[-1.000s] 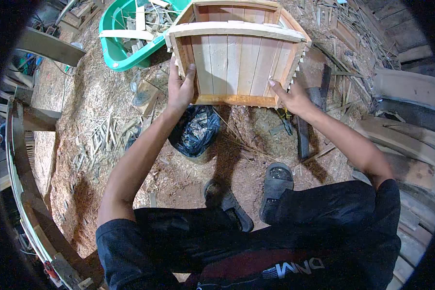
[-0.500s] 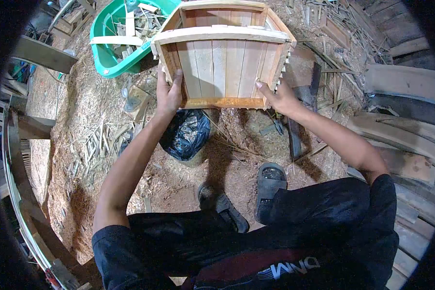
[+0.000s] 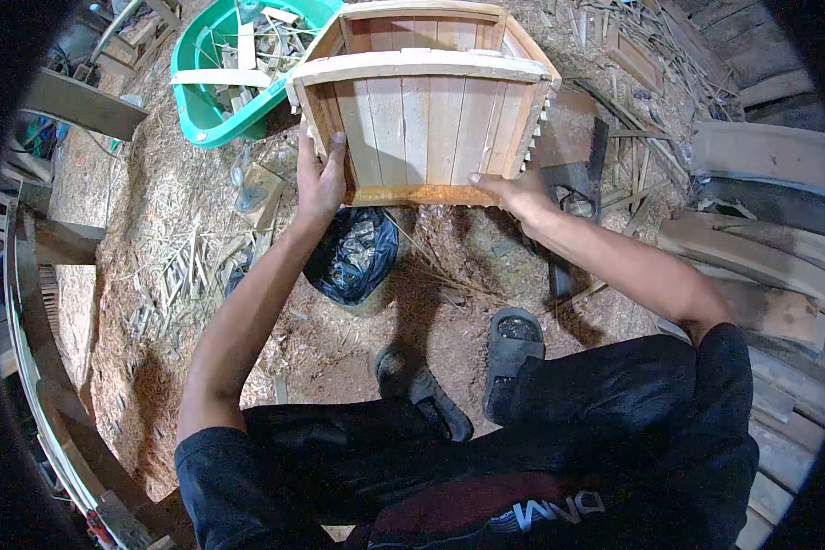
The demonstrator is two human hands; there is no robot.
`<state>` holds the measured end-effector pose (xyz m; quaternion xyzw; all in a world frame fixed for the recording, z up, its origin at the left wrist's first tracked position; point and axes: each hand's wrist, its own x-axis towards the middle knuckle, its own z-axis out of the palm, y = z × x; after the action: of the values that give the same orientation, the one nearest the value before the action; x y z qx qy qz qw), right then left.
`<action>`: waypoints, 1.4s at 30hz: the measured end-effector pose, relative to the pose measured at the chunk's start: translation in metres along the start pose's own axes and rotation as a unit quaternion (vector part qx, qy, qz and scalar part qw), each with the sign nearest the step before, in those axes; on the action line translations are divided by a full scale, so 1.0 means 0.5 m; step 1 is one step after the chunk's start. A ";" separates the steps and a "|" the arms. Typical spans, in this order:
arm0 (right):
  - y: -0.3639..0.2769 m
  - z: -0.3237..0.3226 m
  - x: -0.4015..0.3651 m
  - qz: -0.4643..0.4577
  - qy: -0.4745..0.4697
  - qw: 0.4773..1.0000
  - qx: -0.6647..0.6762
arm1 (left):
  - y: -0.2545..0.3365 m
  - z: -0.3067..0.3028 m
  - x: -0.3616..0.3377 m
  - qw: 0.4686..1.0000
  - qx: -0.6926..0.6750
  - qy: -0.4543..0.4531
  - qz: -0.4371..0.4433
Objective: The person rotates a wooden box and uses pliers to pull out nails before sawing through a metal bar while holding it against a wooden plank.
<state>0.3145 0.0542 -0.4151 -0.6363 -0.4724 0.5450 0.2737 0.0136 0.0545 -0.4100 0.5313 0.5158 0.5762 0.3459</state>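
A slatted wooden box (image 3: 416, 124) with curved rails is held out in front of me at the top of the view. My left hand (image 3: 322, 179) grips its left side, thumb on the inner face and fingers hidden behind. At the lower right corner, my right hand (image 3: 520, 192) holds the box with its thumb along the bottom rail. The fingers of that hand are mostly out of sight behind the side slats.
A green plastic tub (image 3: 209, 133) with wood offcuts stands at the upper left. Below the box is a bucket lined with a black bag (image 3: 353, 257). Curved boards (image 3: 761, 160) are stacked on the right. Sawdust and scraps cover the floor around my sandals (image 3: 513, 353).
My right hand has slid slightly left and down, its thumb now nearer the box's bottom rail. The left hand and the box look almost unmoved.
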 end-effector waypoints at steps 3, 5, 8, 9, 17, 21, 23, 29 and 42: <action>-0.001 -0.003 -0.009 0.009 0.011 1.000 0.011 | 0.003 -0.002 0.000 1.000 0.017 0.003 0.010; -0.036 -0.001 -0.055 0.016 0.030 0.999 0.011 | -0.003 -0.004 0.005 0.999 0.026 0.007 0.017; -0.032 0.013 -0.077 0.123 0.035 0.990 0.052 | 0.001 -0.003 0.013 0.999 0.031 0.009 0.019; -0.031 0.015 -0.077 0.147 0.026 0.987 0.065 | 0.012 0.001 0.014 1.000 0.020 0.011 0.011; -0.011 0.019 -0.043 0.145 -0.082 0.981 0.103 | 0.010 -0.004 0.011 0.998 0.059 0.002 0.038; 0.006 0.020 -0.030 0.162 -0.086 0.975 0.122 | 0.008 -0.002 0.000 1.000 0.019 0.004 0.019; 0.009 0.018 -0.029 0.164 -0.087 0.974 0.129 | 0.015 -0.001 -0.002 1.000 0.012 0.001 0.003; 0.011 0.014 -0.034 0.153 -0.088 0.971 0.158 | 0.001 -0.004 0.004 1.000 0.018 0.002 -0.001; 0.013 0.004 -0.028 0.153 -0.099 0.972 0.149 | 0.015 -0.002 0.003 0.999 0.037 0.006 0.019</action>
<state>0.3152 0.0387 -0.4150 -0.5964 -0.3074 0.7047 0.2305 0.0136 0.0541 -0.4024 0.5500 0.5284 0.5665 0.3121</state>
